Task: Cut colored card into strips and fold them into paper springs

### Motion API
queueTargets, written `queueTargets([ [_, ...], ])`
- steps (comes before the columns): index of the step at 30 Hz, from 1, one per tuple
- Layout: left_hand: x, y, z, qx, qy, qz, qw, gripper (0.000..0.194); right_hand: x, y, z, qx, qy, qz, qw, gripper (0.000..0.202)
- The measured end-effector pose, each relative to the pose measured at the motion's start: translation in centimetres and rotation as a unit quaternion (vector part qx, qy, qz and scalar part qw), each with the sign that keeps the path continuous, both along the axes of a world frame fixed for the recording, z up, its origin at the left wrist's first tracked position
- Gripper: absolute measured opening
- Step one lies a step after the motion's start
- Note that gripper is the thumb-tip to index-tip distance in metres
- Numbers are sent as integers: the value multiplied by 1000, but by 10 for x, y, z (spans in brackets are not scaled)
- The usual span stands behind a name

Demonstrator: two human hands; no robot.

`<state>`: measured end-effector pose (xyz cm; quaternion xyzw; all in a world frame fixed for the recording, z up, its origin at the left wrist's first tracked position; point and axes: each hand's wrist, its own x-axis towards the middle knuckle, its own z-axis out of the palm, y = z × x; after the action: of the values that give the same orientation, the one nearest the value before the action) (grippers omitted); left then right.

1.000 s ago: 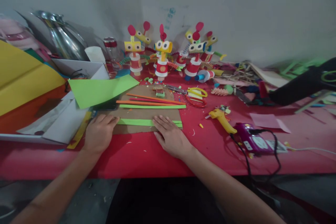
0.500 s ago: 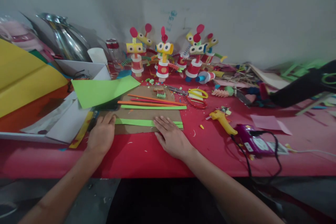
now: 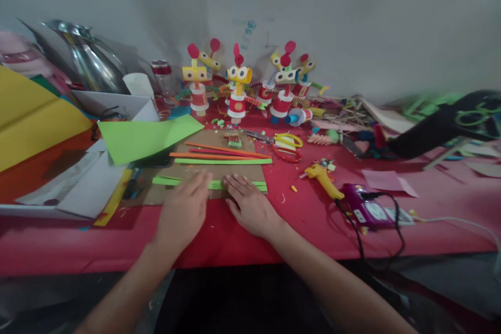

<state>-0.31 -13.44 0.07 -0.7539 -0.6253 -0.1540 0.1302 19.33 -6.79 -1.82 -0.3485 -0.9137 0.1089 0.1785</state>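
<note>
Long green paper strips lie across a brown cardboard sheet. My right hand rests flat on them near their right part, fingers spread. Over the middle of the strips is my left hand, palm down with fingers stretched out, slightly smeared by motion. Whether it presses on the paper I cannot tell. At the left end the strips part a little. Behind them lie orange strips, a pink one and another green strip. Small folded paper springs sit farther back on the cardboard.
Scissors and a yellow glue gun lie to the right, with a purple device and its cables. A white box and green sheet are at left. Paper-cup figures stand at the back.
My left hand has moved right from the strips' left end to their middle, uncovering that end. My right hand stays on the strips. The camera view has shifted a little.
</note>
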Motion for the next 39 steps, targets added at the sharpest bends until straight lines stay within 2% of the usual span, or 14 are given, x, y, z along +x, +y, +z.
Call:
queueTargets([
  [1, 11, 4, -5, -34, -6, -29, 999, 49, 0, 0, 1, 3, -3, 2, 1000, 47],
  [3, 26, 10, -14, -65, -27, -16, 997, 51, 4, 1, 4, 9, -15, 7, 1000, 46],
  [6, 30, 12, -23, -84, -43, 0, 996, 53, 21, 3, 7, 17, -38, -7, 999, 46],
  [12, 25, 10, -23, -82, -27, 6, 996, 56, 70, 7, 10, 22, -50, -97, 994, 41],
  [16, 28, 11, -23, -81, -8, 11, 997, 58, 75, 19, 17, -4, 35, -174, 984, 35],
  [18, 31, 13, -21, -73, 0, 17, 997, 59, 69, 28, 16, -13, 74, -182, 980, 27],
  [21, 39, 18, -11, -39, 5, 23, 999, 54, 63, 39, 8, -22, 100, -171, 980, 7],
  [25, 60, 41, 4, -14, -33, -34, 999, 38, 62, 40, 0, -39, 120, -162, 979, 12],
  [28, 77, 69, 12, -62, -86, -70, 992, 32, 60, 38, 4, -49, 147, -144, 977, 19],
  [30, 80, 89, 15, -128, -121, -74, 982, 30, 55, 42, 9, -84, 181, -129, 971, 21],
  [32, 75, 105, 20, -186, -172, -58, 966, 29, 47, 51, 16, -140, 234, -116, 955, 17],
  [35, 55, 117, 26, -195, -254, -40, 947, 28, 34, 68, 24, -262, 332, -81, 903, 15],
  [37, 42, 119, 28, -183, -293, -46, 937, 28, 30, 75, 27, -325, 372, -15, 869, 26],
  [39, 33, 117, 27, -187, -323, -51, 926, 31, 28, 78, 26, -333, 381, 53, 861, 39],
])
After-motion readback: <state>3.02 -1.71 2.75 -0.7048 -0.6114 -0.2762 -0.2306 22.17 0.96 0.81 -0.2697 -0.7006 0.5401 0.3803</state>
